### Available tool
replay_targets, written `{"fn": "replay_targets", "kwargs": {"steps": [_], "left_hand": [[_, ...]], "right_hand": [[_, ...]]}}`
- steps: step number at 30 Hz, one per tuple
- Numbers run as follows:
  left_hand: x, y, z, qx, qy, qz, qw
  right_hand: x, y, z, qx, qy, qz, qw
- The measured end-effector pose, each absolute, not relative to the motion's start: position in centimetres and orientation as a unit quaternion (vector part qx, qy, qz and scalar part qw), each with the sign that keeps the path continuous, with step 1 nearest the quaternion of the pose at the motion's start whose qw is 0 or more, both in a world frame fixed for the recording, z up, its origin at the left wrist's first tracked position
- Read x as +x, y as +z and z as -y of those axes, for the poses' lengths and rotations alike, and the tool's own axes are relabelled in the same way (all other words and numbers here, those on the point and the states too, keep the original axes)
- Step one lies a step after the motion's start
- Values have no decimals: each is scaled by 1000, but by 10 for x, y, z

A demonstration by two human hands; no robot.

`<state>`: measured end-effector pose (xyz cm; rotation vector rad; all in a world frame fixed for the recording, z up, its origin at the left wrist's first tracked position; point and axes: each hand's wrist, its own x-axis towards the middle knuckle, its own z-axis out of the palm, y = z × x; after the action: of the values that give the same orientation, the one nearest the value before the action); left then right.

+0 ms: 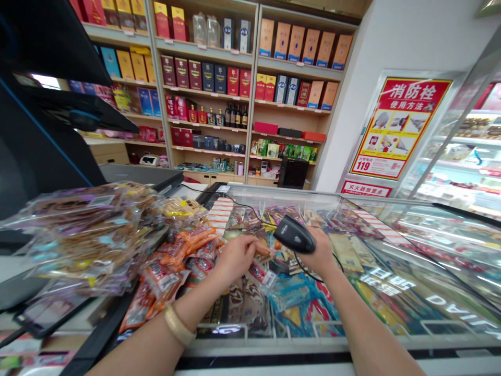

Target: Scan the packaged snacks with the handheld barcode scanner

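My left hand (237, 256) is closed around a reddish-brown packaged sausage (263, 249), whose end sticks out to the right. Just below it, a small red packet with a white barcode label (266, 277) shows over the freezer's glass; whether my fingers also hold it I cannot tell. In my right hand (321, 251) is a black barcode scanner (294, 234), its head pointed left toward the sausage. The scanner's cable (250, 208) runs back to the left. Orange snack packets (172, 266) lie in a heap left of my left hand.
Beneath both hands is a glass-topped chest freezer (391, 308) with wrapped ices inside. Clear bags of brown snacks (90, 224) are piled at left, near a phone (50, 313) and a dark monitor (50, 42). Shelves of boxed bottles (219, 78) stand behind.
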<state>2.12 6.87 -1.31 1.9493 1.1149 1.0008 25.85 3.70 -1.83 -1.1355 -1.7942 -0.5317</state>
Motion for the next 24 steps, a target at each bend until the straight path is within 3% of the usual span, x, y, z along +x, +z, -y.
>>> {"fn": "replay_targets", "kwargs": {"steps": [4,10,20,24], "left_hand": [[20,-6,-73,482,491,-386,615],[19,8,-66,405,423,-317,746],[21,6,-63,372,405,-303,778],[21,10,-61,469,466,-335,672]], "right_hand": [[259,-15,-34,-452,-198,728,476],[243,-3,-23,-412,-114,773,469],[234,3,-16,-392,-6,785,479],[238,-2,-20,-403,-53,763,503]]}}
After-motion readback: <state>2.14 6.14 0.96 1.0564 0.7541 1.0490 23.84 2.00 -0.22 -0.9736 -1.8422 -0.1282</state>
